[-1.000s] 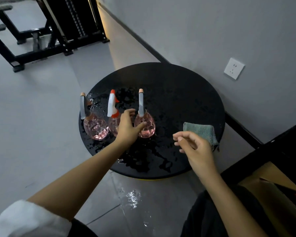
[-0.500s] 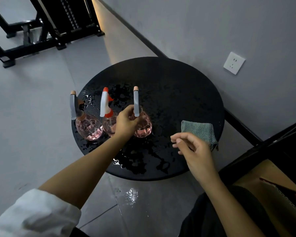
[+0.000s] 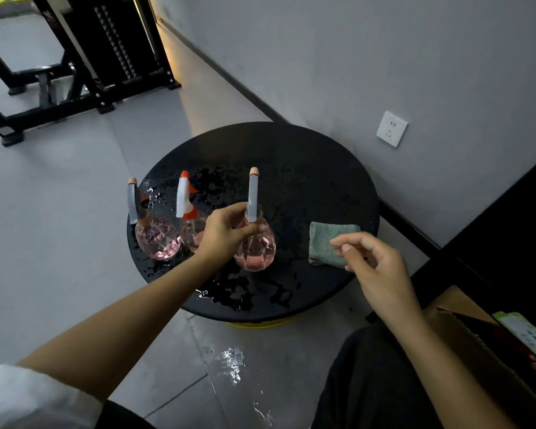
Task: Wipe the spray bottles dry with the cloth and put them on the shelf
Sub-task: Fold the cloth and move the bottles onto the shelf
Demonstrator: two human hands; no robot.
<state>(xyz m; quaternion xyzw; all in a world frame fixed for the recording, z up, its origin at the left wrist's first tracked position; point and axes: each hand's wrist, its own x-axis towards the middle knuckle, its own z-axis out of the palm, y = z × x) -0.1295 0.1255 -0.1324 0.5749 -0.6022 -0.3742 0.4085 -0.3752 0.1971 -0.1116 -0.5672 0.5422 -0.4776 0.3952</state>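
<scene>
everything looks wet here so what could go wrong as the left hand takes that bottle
The left hand grips the right bottle by its neck over the wet table; if wet, it could slip. The white-topped bottle stands right beside that hand and could be knocked over. The puddle on the floor could be slippery underfoot.

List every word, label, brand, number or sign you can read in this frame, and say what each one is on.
No text is legible anywhere in this frame.
Green and white pack in the cardboard box: print too blurred to read.
Right spray bottle, middle spray bottle, left spray bottle: no labels visible.
Wall socket: no lettering visible.
</scene>
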